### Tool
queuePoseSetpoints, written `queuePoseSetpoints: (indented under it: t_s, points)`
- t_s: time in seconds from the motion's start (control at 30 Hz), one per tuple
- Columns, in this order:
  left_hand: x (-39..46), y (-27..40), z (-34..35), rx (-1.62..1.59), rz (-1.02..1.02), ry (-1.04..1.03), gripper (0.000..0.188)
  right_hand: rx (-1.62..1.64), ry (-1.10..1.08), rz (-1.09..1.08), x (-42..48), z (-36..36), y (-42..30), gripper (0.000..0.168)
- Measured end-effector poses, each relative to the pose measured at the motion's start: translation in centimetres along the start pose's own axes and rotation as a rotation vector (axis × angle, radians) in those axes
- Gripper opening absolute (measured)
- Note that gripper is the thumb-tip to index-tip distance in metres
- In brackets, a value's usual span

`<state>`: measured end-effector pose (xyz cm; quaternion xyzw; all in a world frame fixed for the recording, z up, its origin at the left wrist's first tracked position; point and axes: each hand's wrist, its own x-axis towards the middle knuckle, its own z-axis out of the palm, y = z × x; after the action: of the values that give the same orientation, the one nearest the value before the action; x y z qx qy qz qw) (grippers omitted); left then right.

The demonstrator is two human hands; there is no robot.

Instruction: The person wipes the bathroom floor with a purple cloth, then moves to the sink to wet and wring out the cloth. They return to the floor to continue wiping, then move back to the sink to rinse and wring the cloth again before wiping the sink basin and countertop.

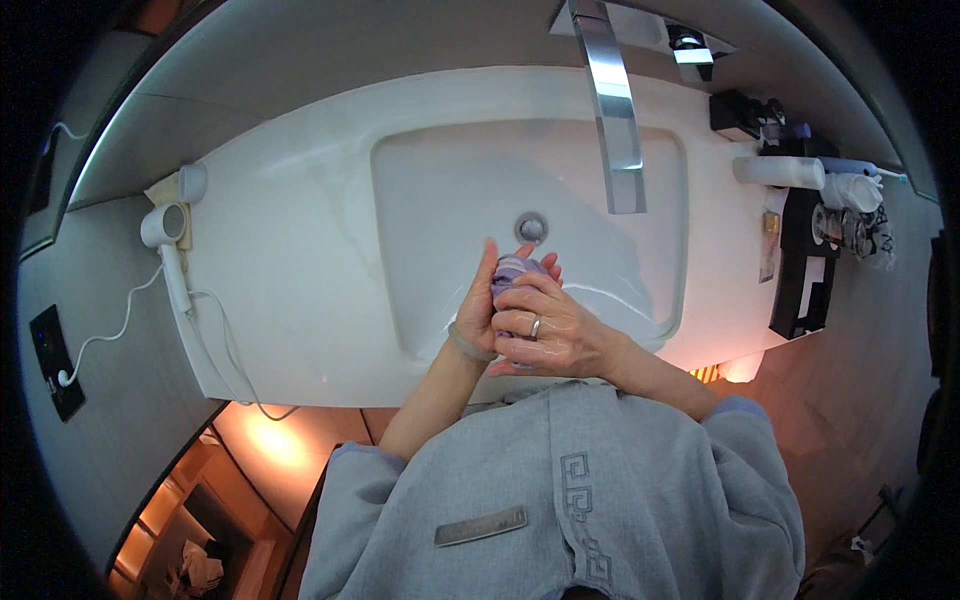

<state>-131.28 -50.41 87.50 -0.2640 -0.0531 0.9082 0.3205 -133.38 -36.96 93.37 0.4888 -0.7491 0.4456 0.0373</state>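
Note:
Over the front of a white washbasin (465,187), both hands press around a bunched purple cloth (512,270). My left hand (480,307), with a pale band at its wrist, lies beneath and beside the cloth, fingers extended. From the right, my right hand (547,326), wearing a ring, covers the cloth with curled fingers. Most of the cloth is hidden by the hands. The round drain (531,227) is just beyond the fingertips. A chrome faucet (616,127) reaches over the basin from the back wall; no stream of water shows under its spout.
A white hair dryer (166,247) with a cord lies at the counter's left end. At the right end are a white bottle (780,172), an electric toothbrush (851,166), a black box (796,300) and other toiletries. A faucet handle (691,54) is on the back wall.

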Motion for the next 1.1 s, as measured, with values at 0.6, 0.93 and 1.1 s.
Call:
queuePoseSetpoints:
  t_s: [0.6,0.93,1.1]
  points:
    - [-2.5,-3.2,12.9,0.804,1.413,-0.356,0.022,1.515,0.685,0.292,6.7,-5.1,-1.5,0.032]
    - [-2.7,-2.3,11.1,1.130,1.457,-0.149,0.017,1.698,0.762,0.715,5.5,-5.2,-3.1,0.042]
    - [-4.2,-2.7,13.0,1.567,1.516,-0.168,0.024,1.840,0.708,0.718,4.6,-5.9,-2.3,0.038]
